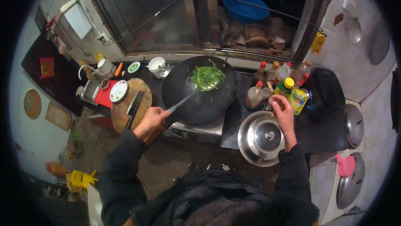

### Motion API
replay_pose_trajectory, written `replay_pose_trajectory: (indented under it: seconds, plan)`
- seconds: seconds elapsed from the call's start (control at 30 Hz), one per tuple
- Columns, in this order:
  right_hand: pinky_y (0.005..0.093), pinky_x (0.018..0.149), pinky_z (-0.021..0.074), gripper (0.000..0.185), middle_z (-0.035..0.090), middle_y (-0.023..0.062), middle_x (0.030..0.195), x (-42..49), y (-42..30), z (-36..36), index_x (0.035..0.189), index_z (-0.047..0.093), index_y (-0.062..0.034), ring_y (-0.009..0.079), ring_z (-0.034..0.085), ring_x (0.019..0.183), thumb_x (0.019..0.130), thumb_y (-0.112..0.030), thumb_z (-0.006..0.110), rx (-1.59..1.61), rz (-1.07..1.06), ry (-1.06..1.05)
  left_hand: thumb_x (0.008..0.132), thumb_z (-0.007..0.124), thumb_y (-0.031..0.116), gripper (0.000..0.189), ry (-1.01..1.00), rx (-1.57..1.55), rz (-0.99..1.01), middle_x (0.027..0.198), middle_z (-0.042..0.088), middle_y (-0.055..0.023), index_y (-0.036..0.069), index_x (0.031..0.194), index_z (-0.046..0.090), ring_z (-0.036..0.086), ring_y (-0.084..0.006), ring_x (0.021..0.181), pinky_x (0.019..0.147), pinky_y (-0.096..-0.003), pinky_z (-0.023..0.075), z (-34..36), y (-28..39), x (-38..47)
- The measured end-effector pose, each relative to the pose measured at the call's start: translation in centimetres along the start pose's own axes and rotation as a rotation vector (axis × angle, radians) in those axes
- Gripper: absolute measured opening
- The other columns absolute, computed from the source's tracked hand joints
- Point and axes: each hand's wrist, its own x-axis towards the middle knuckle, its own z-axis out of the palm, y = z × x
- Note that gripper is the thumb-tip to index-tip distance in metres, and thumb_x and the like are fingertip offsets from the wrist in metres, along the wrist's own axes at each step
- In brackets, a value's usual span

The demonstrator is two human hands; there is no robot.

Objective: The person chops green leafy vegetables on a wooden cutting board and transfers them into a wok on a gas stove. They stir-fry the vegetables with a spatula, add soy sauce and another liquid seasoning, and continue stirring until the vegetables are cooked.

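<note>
My left hand (pixel 152 120) grips the handle of a metal wok turner (pixel 182 101). Its far end reaches into a large dark wok (pixel 175 85), under a heap of chopped green vegetables (pixel 207 76). My right hand (pixel 284 110) is raised between the seasoning bottles and a steel lid with a knob (pixel 260 146). Its thumb and fingertips are drawn close together; whether something small is between them cannot be seen clearly. Behind the fingertips stand a yellow-capped bottle (pixel 284 88) and a yellow pouch (pixel 297 100).
Left of the wok, a cleaver (pixel 135 106) lies on a round wooden chopping board (pixel 144 91), beside a patterned plate (pixel 118 91). A white tub (pixel 156 66) stands near the window. Red-capped bottles (pixel 254 96) crowd the right counter. Further right is a pink dipper (pixel 346 166).
</note>
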Motion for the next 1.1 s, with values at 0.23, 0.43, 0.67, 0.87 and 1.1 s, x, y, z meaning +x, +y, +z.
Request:
replay_pose_trajectory:
  seconds: [0.23, 0.43, 0.67, 0.87, 1.1]
  plan:
    - [0.0207, 0.053, 0.0458, 0.019, 0.067, 0.0029, 0.089, -0.9, 0.0, 5.5, 0.111, 0.066, -0.0034, 0.0057, 0.055, 0.060, 0.094, -0.009, 0.060, 0.005, -0.032, -0.138, 0.082, 0.065, 0.007, 0.025, 0.224, 0.770, 0.682, 0.082, 0.061, -0.0219, -0.001, 0.100, 0.049, 0.062, -0.0420, 0.077, 0.068, -0.0489, 0.0492, -2.9, -0.1, -1.7]
    - [0.0270, 0.074, 0.0532, 0.020, 0.071, 0.0057, 0.098, -4.2, 0.1, 10.0, 0.110, 0.068, -0.0056, 0.0114, 0.067, 0.079, 0.093, -0.012, 0.062, -0.032, 0.120, -0.449, 0.083, 0.064, 0.007, 0.019, 0.163, 0.840, 0.510, 0.092, 0.061, -0.0247, 0.002, 0.096, 0.051, 0.059, -0.0466, 0.092, 0.072, -0.0527, 0.0464, -3.6, 4.4, -7.1]
    - [0.0230, 0.058, 0.0461, 0.018, 0.067, 0.0008, 0.083, -5.5, 1.7, 12.2, 0.110, 0.067, -0.0047, 0.0052, 0.057, 0.064, 0.094, -0.013, 0.063, -0.106, -0.119, -0.534, 0.085, 0.062, 0.006, 0.024, 0.326, 0.873, 0.588, 0.091, 0.061, -0.0239, 0.002, 0.106, 0.053, 0.061, -0.0461, 0.083, 0.068, -0.0532, 0.0478, -1.2, 3.6, -4.2]
    - [0.0246, 0.058, 0.0450, 0.019, 0.065, 0.0004, 0.081, -6.5, 1.5, 13.6, 0.110, 0.068, -0.0064, 0.0053, 0.056, 0.065, 0.094, -0.015, 0.063, -0.093, -0.240, -0.543, 0.084, 0.054, 0.001, 0.047, 0.397, 1.130, 0.729, 0.089, 0.058, -0.0134, 0.006, 0.130, 0.052, 0.064, -0.0316, 0.081, 0.061, -0.0432, 0.0528, 2.8, 2.3, -0.4]
    - [0.0314, 0.073, 0.0526, 0.022, 0.071, 0.0104, 0.100, -6.9, 2.3, 12.0, 0.111, 0.068, -0.0057, 0.0211, 0.068, 0.080, 0.092, -0.015, 0.062, -0.087, 0.071, -0.569, 0.081, 0.062, 0.007, 0.053, 0.413, 1.180, 0.771, 0.093, 0.055, -0.0093, 0.010, 0.133, 0.052, 0.062, -0.0280, 0.088, 0.063, -0.0400, 0.0534, 0.2, 4.4, -1.6]
